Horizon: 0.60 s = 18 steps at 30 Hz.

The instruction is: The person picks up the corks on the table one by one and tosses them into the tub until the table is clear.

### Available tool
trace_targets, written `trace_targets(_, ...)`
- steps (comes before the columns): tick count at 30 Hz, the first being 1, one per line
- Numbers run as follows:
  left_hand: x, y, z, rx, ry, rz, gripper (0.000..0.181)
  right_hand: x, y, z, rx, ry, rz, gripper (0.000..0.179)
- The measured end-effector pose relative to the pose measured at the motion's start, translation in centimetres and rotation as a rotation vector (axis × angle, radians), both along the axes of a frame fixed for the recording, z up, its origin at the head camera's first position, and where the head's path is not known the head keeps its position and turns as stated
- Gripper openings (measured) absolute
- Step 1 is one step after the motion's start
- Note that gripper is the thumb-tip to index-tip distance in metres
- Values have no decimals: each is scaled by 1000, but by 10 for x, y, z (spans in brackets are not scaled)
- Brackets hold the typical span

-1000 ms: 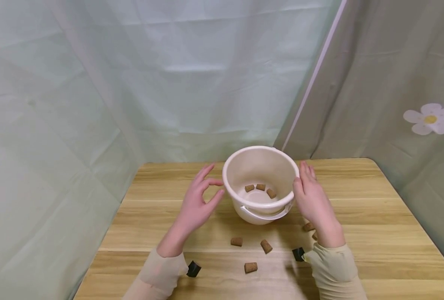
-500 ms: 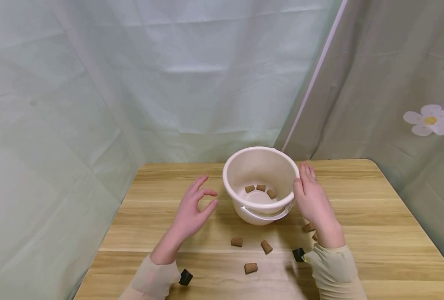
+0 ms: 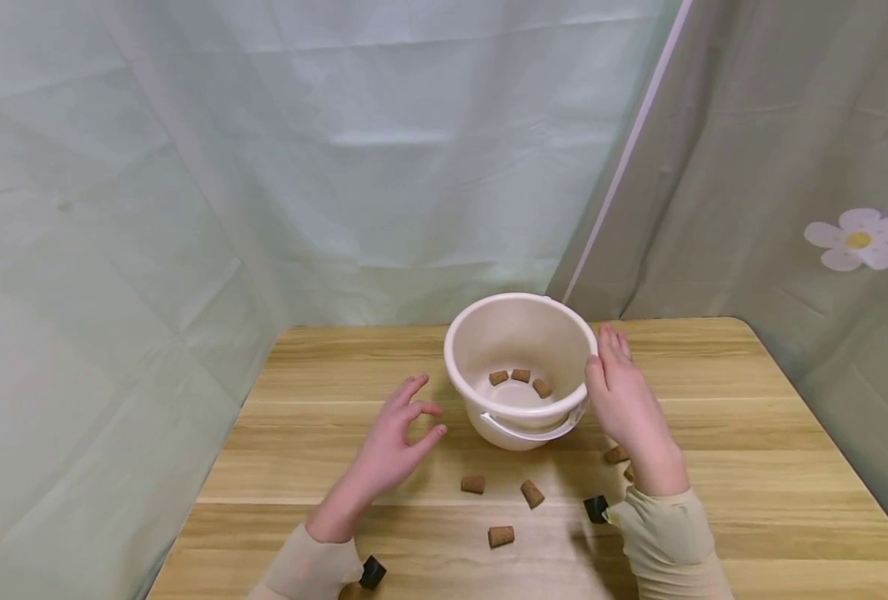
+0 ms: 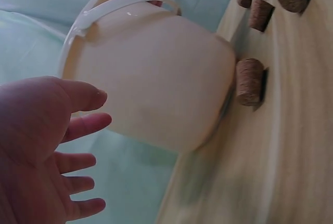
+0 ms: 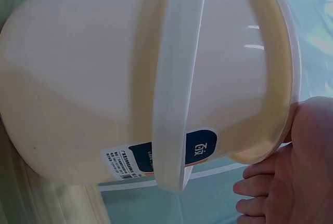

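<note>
A white bucket (image 3: 464, 392) stands on the wooden table, with several corks (image 3: 521, 376) lying on its bottom. Its handle (image 3: 529, 433) hangs down at the front. My right hand (image 3: 624, 396) rests against the right side of the rim, fingers fairly straight along the outside and thumb at the edge; in the right wrist view its fingers (image 5: 258, 186) touch below the rim. Left of the bucket my left hand (image 3: 394, 442) is held in the air, fingers spread and nothing in them. In the left wrist view a gap shows between that hand's fingertips (image 4: 93, 206) and the table.
Loose corks lie in front of the bucket: one cork (image 3: 473, 484) to the left, another cork (image 3: 532, 493) tilted, a third cork (image 3: 501, 536) nearest. More corks (image 3: 617, 454) are partly hidden by the right wrist. Pale curtains (image 3: 413, 208) hang behind the table.
My left hand has moved away from the bucket's left rim, down and toward me. The right hand and the bucket stay where they were.
</note>
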State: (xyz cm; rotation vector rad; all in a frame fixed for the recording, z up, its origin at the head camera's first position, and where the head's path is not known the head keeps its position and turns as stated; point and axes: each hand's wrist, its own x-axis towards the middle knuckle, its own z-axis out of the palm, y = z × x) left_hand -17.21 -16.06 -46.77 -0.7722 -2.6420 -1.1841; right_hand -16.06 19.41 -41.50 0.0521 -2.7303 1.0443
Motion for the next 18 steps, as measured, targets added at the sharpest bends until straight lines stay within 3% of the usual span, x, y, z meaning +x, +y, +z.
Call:
trace_targets(7,3,4,-10,-58,-46,-25,15,-1,-1,-1,21,34,3,66)
trace_targets(18,7,11,-23,-147,-114,-90,26,-1,-1,-1,30,20,9,66)
